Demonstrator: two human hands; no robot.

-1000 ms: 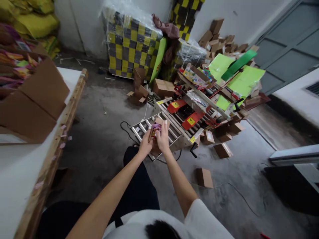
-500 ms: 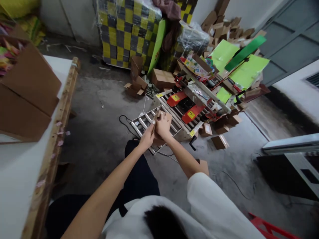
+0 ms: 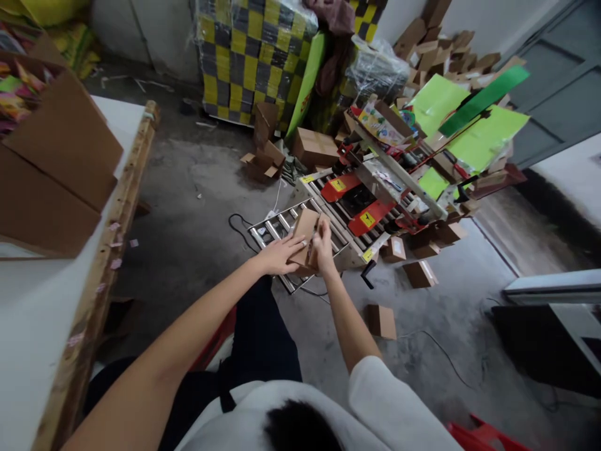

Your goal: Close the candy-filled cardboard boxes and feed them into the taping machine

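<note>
Resting on the near end of a roller conveyor, a small cardboard box sits under both hands. The left hand lies flat on its top flap with the fingers spread long, pressing rather than gripping. The right hand is pinched narrow on the box's right edge, at what seems to be a side flap. The top looks nearly folded down, though I cannot tell whether every flap is tucked. No tape shows on it, and it is well short of the red guards of the sealing machine farther along the rollers, so the closing appears mostly done and the sealing not.

A black cable loops on the floor to the left of the rollers. Small closed boxes lie scattered to the right. Green sheets sit beyond the machine, and a wrapped yellow-and-grey stack stands far back. At near left, a worktop carries a large open carton.
</note>
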